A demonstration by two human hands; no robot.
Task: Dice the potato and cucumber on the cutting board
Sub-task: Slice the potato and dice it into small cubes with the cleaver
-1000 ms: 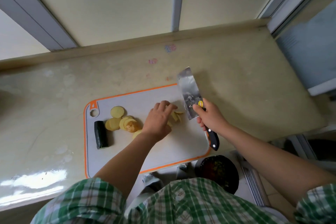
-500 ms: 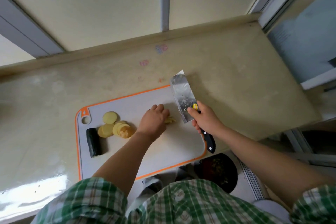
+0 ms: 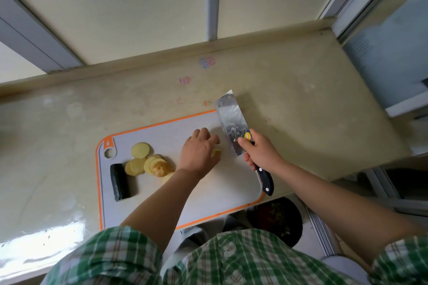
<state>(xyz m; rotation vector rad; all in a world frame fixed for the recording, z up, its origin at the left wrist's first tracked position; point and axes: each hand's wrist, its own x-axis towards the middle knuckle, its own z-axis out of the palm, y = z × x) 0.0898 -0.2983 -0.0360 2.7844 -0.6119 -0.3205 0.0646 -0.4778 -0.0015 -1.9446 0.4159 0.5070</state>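
Note:
A grey cutting board [image 3: 208, 190] with an orange rim lies on the counter. Several round potato slices [image 3: 141, 157] are piled at its left, and a dark cucumber piece [image 3: 119, 182] lies beside them near the left edge. My left hand [image 3: 199, 151] has its fingers curled over a few potato pieces [image 3: 216, 151] near the board's middle, holding them down; most of them are hidden under it. My right hand [image 3: 259, 149] grips a cleaver [image 3: 231, 122] by its black handle, the blade raised just right of my left hand.
The beige counter [image 3: 301, 99] runs back to a wall ledge and ends at the right by a window frame [image 3: 382, 53]. Below the counter's front edge sits a dark round bowl [image 3: 278, 217] of scraps. My green checked shirt [image 3: 208, 259] fills the bottom of the view.
My left hand has closed further over the potato pieces, so fewer of them show. The cleaver stays raised beside it. The view has shifted slightly.

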